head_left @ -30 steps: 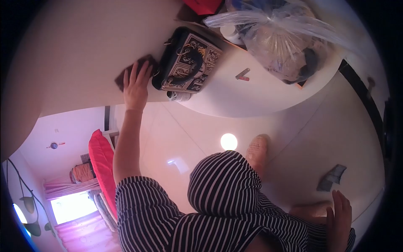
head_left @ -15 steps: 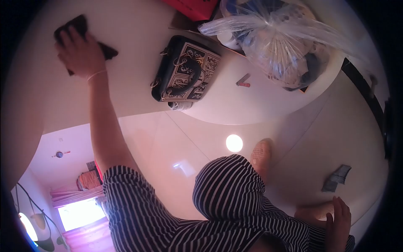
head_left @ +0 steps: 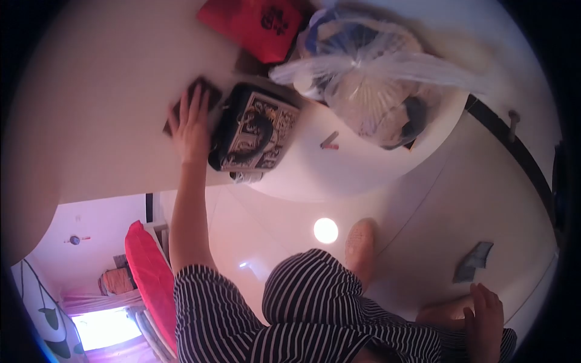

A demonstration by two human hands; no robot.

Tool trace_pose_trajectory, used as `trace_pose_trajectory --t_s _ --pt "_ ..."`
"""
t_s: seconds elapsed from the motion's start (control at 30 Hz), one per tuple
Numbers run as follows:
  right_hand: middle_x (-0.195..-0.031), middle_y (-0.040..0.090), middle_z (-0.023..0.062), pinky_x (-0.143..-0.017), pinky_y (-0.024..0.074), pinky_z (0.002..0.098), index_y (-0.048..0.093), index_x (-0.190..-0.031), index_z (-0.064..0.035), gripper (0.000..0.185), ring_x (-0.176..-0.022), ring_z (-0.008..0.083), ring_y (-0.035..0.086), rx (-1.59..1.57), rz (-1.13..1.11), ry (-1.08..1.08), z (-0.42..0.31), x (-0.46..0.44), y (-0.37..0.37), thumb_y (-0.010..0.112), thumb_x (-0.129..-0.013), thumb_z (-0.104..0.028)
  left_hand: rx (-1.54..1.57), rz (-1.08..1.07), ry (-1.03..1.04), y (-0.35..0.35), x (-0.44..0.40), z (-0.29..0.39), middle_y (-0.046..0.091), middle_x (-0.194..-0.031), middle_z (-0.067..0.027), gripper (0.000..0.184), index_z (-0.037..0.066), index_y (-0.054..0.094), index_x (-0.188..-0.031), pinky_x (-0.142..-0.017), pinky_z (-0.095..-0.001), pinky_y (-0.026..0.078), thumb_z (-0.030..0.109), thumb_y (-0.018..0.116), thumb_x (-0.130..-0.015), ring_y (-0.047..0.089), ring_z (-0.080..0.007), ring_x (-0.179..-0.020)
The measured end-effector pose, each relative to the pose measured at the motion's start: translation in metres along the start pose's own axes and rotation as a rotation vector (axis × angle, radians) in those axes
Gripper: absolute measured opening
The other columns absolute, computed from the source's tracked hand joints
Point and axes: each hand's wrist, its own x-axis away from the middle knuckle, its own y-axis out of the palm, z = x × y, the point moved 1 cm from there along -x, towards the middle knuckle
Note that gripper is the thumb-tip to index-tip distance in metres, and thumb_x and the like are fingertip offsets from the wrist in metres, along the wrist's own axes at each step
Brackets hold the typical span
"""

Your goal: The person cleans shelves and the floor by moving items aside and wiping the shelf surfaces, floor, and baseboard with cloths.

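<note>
My left hand lies over a dark cloth on the pale table, fingers stretched forward across it. Parts of the cloth show around the fingers; the rest is hidden under the hand. Just right of it stands a black and cream patterned handbag with a dark handle. I cannot tell whether hand and bag touch. My right hand hangs low at my right side, its fingers extended and holding nothing.
A knotted clear plastic bag full of things sits on the round tabletop. Near it lies a small silver and red tool. Behind the handbag is a red bag. A grey crumpled piece lies on the floor.
My left hand has slid right across the table with the dark cloth, ending close to the handbag. The view has shifted somewhat. My right hand stays low at my side.
</note>
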Motion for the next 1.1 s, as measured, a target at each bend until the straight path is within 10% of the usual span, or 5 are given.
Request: trace_pose_trajectory --t_s 0.1,0.17,0.4,0.6,1.1 --pt "-0.130 0.054 0.0220 -0.100 0.0425 0.0512 0.054 -0.131 -0.0044 0.062 -0.119 0.0409 0.053 -0.038 0.036 0.018 0.004 -0.002 -0.001 0.072 -0.073 -0.011 -0.032 0.232 -0.127 0.000 0.032 -0.051 0.042 -0.152 0.0009 0.051 0.018 0.054 -0.139 -0.116 -0.0564 0.023 0.008 0.054 -0.089 0.038 -0.0237 -0.142" --pt "-0.130 0.056 0.0233 -0.100 0.0448 0.0464 0.050 -0.136 -0.0032 0.042 -0.118 0.0400 0.054 -0.010 -0.009 -0.042 -0.019 -0.001 -0.039 0.055 -0.095 -0.012 -0.150 0.373 -0.247 -0.017 0.021 -0.091 0.050 -0.145 -0.0014 0.043 0.018 0.061 -0.132 -0.112 -0.0560 0.029 0.010 0.057 -0.090 0.046 -0.0249 -0.135" --pt "-0.130 0.056 0.0225 -0.100 0.0443 0.0471 0.050 -0.135 -0.0036 0.046 -0.117 0.0393 0.054 -0.032 -0.010 -0.073 -0.029 -0.002 -0.052 0.057 -0.090 -0.010 -0.161 0.760 -0.285 -0.091 -0.106 -0.177 0.058 -0.134 -0.0059 0.039 0.019 0.058 -0.137 -0.105 -0.0403 0.042 0.017 0.054 -0.098 0.052 -0.0300 -0.122" --pt "-0.131 0.055 0.0213 -0.100 0.0444 0.0460 0.051 -0.135 -0.0044 0.046 -0.118 0.0390 0.054 -0.080 -0.007 -0.060 -0.047 -0.007 -0.061 0.057 -0.090 -0.008 -0.516 0.513 -0.271 -0.089 -0.184 -0.135 0.051 -0.144 -0.0044 0.044 0.019 0.052 -0.142 -0.110 -0.0414 0.038 0.032 0.045 -0.100 0.045 -0.0311 -0.132" --pt "-0.129 0.057 0.0207 -0.098 0.0459 0.0464 0.049 -0.136 -0.0050 0.046 -0.116 0.0389 0.055 -0.062 0.046 -0.101 -0.029 -0.007 -0.055 0.054 -0.090 -0.006 0.107 0.145 0.063 -0.003 -0.046 0.007 0.042 -0.150 0.0044 0.056 0.022 0.048 -0.142 -0.103 -0.0366 0.047 0.006 0.049 -0.089 0.034 -0.0196 -0.143"
